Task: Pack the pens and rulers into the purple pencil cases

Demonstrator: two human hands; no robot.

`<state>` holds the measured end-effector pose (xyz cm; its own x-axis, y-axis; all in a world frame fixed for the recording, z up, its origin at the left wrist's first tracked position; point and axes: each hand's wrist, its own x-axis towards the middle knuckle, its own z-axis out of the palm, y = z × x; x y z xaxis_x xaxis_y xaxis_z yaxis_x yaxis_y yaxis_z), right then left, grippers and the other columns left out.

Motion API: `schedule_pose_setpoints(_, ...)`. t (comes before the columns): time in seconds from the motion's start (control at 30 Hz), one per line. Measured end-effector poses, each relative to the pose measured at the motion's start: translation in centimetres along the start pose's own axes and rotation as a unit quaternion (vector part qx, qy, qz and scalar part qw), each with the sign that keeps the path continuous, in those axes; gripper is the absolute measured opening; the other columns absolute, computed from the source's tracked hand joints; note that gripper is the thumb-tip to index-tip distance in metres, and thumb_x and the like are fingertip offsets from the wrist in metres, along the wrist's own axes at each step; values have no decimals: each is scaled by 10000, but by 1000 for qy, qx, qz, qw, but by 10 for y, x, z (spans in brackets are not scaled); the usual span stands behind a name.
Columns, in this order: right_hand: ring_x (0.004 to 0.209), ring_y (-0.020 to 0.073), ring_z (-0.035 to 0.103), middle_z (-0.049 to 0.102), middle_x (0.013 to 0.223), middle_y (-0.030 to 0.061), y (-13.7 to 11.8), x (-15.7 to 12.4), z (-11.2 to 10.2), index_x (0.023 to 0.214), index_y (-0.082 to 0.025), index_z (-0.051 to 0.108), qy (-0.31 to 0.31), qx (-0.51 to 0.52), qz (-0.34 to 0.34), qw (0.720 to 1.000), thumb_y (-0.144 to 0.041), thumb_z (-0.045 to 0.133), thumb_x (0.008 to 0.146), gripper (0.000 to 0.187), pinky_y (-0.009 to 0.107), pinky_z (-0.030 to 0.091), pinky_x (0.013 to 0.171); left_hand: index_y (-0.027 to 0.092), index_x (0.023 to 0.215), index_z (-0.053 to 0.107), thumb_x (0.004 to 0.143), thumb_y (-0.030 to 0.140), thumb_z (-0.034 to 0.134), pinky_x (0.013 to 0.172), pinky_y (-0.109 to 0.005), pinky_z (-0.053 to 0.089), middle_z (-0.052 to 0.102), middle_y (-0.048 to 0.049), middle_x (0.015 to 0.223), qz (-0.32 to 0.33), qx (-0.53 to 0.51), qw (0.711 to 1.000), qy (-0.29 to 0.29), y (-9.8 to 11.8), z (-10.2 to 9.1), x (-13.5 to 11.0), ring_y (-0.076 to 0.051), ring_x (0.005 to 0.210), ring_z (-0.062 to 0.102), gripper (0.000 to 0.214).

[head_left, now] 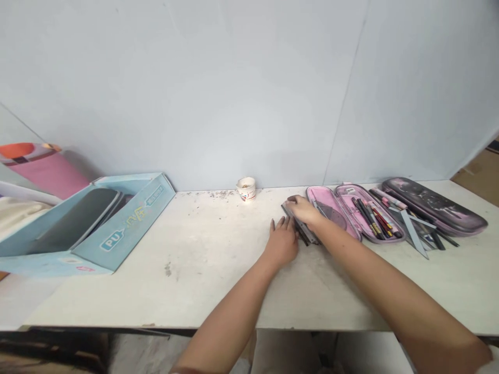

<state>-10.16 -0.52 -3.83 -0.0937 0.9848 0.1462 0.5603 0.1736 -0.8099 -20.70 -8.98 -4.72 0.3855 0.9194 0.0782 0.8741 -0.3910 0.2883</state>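
My right hand (304, 210) closes its fingers round the far end of a dark, flat, ruler-like strip (311, 237), which stands slanted over the table. My left hand (281, 241) lies close beside it on the left, fingers spread on the table top and fingertips near the strip. Thin dark sticks show under the strip, partly hidden by the hands, and I cannot tell their kind. Just right of the hands an open pink-lined pencil case (353, 228) lies flat. Its right half holds several pens and pencils (368, 218), and the right forearm crosses in front of its left half.
A closed black pencil case (434, 205) lies far right, with set squares (414, 234) and pens beside it. A small paper cup (246, 189) stands by the wall. At left, a blue box (128, 223) holds a dark case (80, 218), with a pink roll-shaped thing (49, 171) behind.
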Motion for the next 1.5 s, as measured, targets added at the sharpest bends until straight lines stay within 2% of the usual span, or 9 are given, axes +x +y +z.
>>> schedule_pose_setpoints(0.23,894,196,594,658,950,79,6,-8,9,1012,-205,564,17,-30,-36,999,-100,502,696,339,342,436,823,83,1318,338,865,248,314,1087,-536,125,325,-177,1416,5,-4,999,31,-1,4,-7,-291,1337,229,482)
schedule_pose_setpoints(0.5,976,145,574,608,1077,79,0,-21,-56,1146,-186,495,97,142,-72,983,-103,404,721,442,311,449,868,171,1394,194,888,299,328,1092,-499,151,65,-143,1502,85,-35,989,117,39,-8,-4,-259,1377,100,539)
schedule_pose_setpoints(0.63,1044,150,548,588,1140,89,19,-23,-82,1125,-167,520,144,175,-51,973,-113,419,711,430,336,422,924,170,1389,217,890,321,326,1086,-522,145,102,-135,1499,117,-31,988,99,65,-9,12,-259,1373,118,533)
schedule_pose_setpoints(0.77,1026,168,571,612,1118,109,50,-23,-88,1074,-145,558,145,148,-15,978,-83,429,683,417,370,425,922,152,1364,281,891,366,306,1075,-552,147,184,-129,1483,107,-14,993,44,76,-2,26,-276,1361,158,520)
schedule_pose_setpoints(0.9,925,182,621,660,998,124,72,-27,-88,966,-120,607,122,138,0,983,-64,433,672,346,378,462,864,166,1327,332,891,301,308,1067,-551,174,258,-129,1456,91,-3,996,24,67,-5,29,-247,1344,216,457)
schedule_pose_setpoints(1.07,995,182,582,642,1046,95,74,-32,-94,969,-150,619,131,106,-21,985,-109,452,707,314,397,399,943,188,1141,483,835,189,400,1052,-456,278,472,-109,1281,76,-8,996,47,29,-26,20,-212,1253,362,317)
schedule_pose_setpoints(1.2,975,171,577,642,1017,73,59,-35,-87,945,-167,629,120,86,-57,988,-143,450,737,275,368,404,934,229,1125,503,796,189,465,1015,-451,321,483,-84,1250,98,16,995,-10,8,-31,16,-229,1180,427,333)
schedule_pose_setpoints(1.33,970,166,563,631,1001,59,36,-42,-72,938,-187,632,101,57,-94,989,-159,447,755,262,354,406,922,285,1161,465,753,138,480,1009,-601,213,415,-76,1307,112,61,990,-61,7,-26,24,-282,1271,301,434)
schedule_pose_setpoints(1.5,963,158,545,621,972,59,10,-54,-59,936,-184,621,52,-2,-156,986,-126,387,778,289,333,409,887,232,990,516,739,210,532,989,-624,205,407,-100,1247,94,81,986,-112,1,-26,34,-291,1231,323,253)
